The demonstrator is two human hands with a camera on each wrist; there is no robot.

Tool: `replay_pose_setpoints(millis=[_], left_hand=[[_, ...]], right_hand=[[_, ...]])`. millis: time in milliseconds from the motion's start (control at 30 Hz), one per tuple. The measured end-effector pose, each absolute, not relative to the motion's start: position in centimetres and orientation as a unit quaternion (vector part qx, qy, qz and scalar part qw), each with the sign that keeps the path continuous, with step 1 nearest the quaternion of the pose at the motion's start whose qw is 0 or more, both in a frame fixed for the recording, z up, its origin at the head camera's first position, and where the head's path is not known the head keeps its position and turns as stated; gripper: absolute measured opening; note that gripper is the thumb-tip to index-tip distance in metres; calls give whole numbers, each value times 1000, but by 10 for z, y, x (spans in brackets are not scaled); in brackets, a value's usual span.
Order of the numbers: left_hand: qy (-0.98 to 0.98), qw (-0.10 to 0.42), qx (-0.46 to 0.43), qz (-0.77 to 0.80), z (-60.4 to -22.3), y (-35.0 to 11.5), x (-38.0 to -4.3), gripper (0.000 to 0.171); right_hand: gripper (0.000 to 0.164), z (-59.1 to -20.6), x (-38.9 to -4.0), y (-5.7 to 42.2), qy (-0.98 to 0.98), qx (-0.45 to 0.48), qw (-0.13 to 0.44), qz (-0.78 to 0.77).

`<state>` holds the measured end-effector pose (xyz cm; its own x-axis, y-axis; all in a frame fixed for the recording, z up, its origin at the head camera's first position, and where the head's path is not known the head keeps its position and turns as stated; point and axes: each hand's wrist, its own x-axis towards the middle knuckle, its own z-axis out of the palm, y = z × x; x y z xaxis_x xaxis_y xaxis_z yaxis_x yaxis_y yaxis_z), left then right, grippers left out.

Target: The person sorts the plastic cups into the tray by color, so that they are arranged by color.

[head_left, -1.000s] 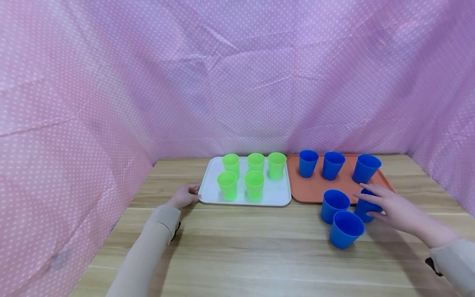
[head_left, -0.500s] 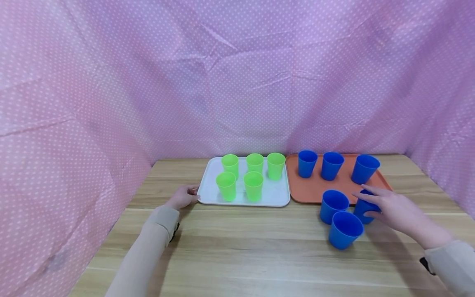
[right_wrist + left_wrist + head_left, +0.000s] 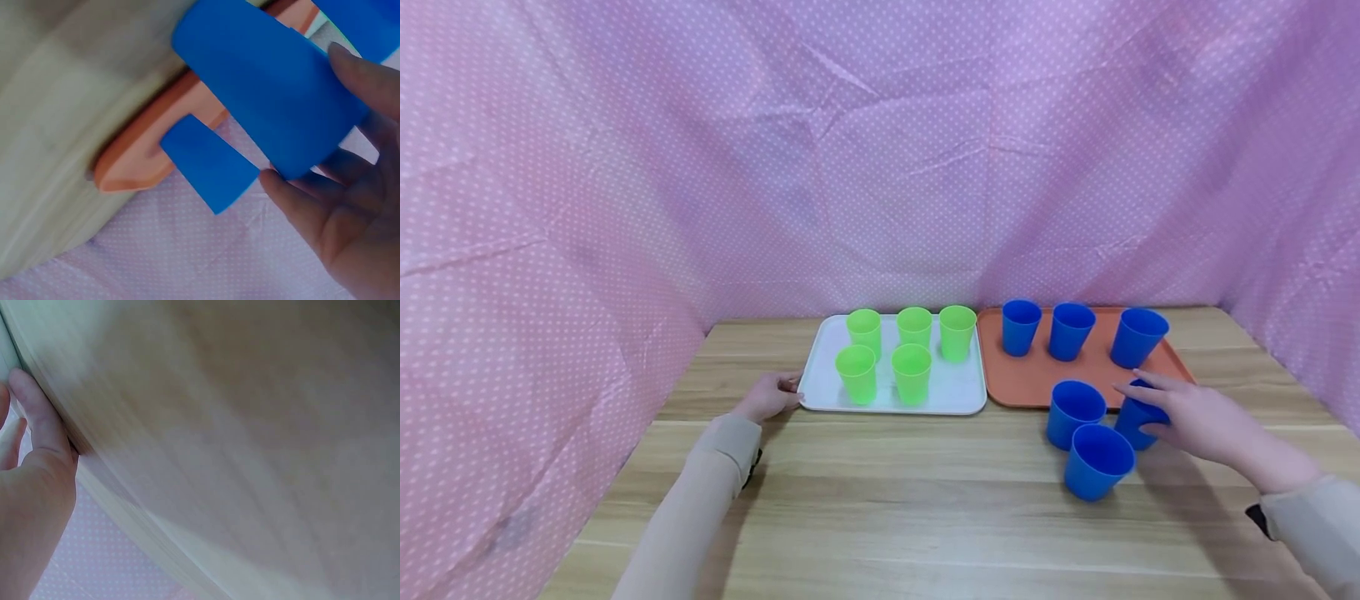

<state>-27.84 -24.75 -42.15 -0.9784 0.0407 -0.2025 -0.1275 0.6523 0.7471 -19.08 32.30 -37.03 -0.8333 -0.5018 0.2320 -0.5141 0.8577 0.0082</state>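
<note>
In the head view, my left hand (image 3: 769, 397) touches the front left corner of the white tray (image 3: 820, 375), its fingers and thumb along the edge. The left wrist view shows the fingers (image 3: 40, 412) reaching fairly straight to that edge. On the right, my right hand (image 3: 1213, 425) spans a blue cup (image 3: 1135, 425) standing upright at the front edge of the orange tray (image 3: 1026, 385). Seen from the right wrist, thumb and fingers (image 3: 294, 200) spread round the rim of this blue cup (image 3: 262, 87). Two further blue cups stand left of it, one behind (image 3: 1077, 417) and one nearer (image 3: 1097, 467).
Several green cups (image 3: 912, 375) stand upright in two rows on the white tray. Three blue cups (image 3: 1070, 333) line the back of the orange tray, which adjoins the white one. A pink dotted cloth (image 3: 880, 167) hangs behind the wooden table (image 3: 887, 517).
</note>
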Motion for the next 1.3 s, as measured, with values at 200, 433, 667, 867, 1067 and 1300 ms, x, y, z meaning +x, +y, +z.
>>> replay_pose_setpoints(millis=[200,433,667,867,1067,1300], left_hand=[[908,92,-5,409,-421,-248,-278,52],[912,90,3,400,-422,-249,-277,52],[912,95,0,400,-420,-248,-275,52],[911,90,4,402,-421,-247,-275,52],[909,80,15,409,-423,-249,-276,52],[910,78,14,407,-422,-247,-275,51]], right_hand=[[52,-364,-192,326,-963,260,62,32],[54,-361,-199,333,-961,268,43,56],[54,-359,-204,337,-959,273,34,68],[56,-355,-208,338,-959,275,23,68],[55,-346,-214,340,-961,267,12,64],[52,-336,-222,337,-963,262,38,53]])
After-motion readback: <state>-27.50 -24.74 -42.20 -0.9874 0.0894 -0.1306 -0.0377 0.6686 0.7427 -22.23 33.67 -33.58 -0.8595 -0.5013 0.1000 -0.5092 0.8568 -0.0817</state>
